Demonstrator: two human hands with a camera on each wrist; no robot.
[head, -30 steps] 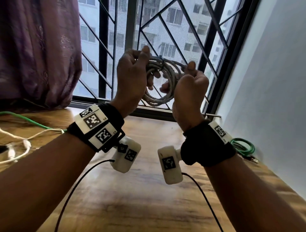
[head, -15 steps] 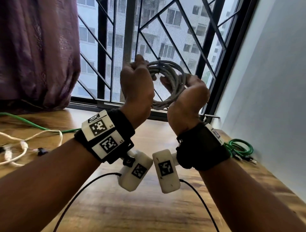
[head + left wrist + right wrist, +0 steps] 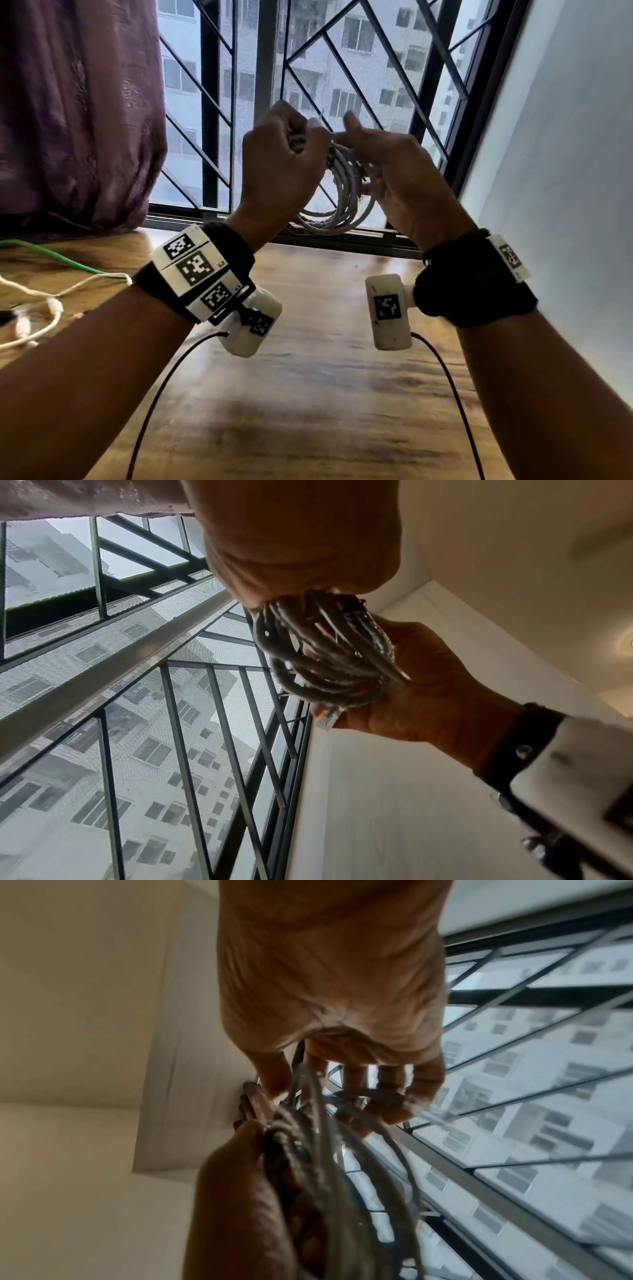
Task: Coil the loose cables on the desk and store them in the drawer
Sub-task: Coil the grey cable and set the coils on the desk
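A grey cable coil [image 3: 342, 209] hangs in the air in front of the window, between my two hands. My left hand [image 3: 282, 154] is a fist that grips the top of the coil. My right hand [image 3: 387, 161] holds the loops from the right side, with one finger raised. In the left wrist view the grey cable coil [image 3: 325, 653] runs from my left palm [image 3: 298, 547] into my right hand [image 3: 431, 696], and a clear plug end [image 3: 328, 716] sticks out below. In the right wrist view my right fingers [image 3: 394, 1091] curl round a strand of the coil [image 3: 322, 1156].
The wooden desk [image 3: 325, 394] lies below my arms. A loose green cable [image 3: 51, 255] and a loose white cable [image 3: 44, 305] lie at its left edge. A purple curtain [image 3: 75, 109] hangs at the back left. Behind the coil is the barred window [image 3: 359, 68], and a white wall [image 3: 565, 171] closes the right.
Both hands have come lower and turned. The coil, held up facing me before, now hangs edge-on below my knuckles. The green coil at the right is out of sight.
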